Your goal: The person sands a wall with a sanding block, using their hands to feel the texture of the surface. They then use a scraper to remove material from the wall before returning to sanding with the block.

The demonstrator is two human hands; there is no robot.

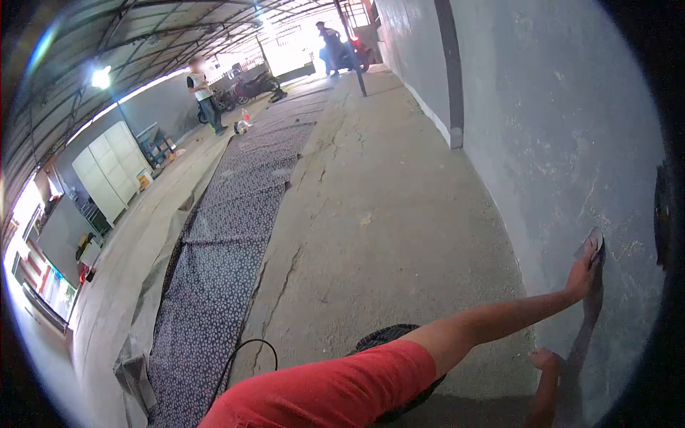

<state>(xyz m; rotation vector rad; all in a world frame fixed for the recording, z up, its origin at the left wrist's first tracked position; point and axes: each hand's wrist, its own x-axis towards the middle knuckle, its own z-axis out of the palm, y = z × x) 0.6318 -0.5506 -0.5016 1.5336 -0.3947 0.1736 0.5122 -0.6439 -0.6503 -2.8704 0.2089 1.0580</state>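
My left hand (589, 261) is at the end of an outstretched arm in a red sleeve. It holds a thin, flat, greyish piece (597, 237) against the grey wall (514, 107). The fingers are pressed together over that piece, which is too small to identify. Lower down, beside the foot of the wall, my right hand (546, 359) has its fingers curled in, and what they hold, if anything, is hidden. Pale scratches and patches mark the wall around my left hand.
A patterned sheet (221, 264) runs along the cracked concrete floor (385, 264). A dark cable (251, 341) curves near my sleeve. Farther off are a standing person (203, 93), another person by a motorbike (328, 46), a thin post (351, 50) and a white cabinet (112, 171).
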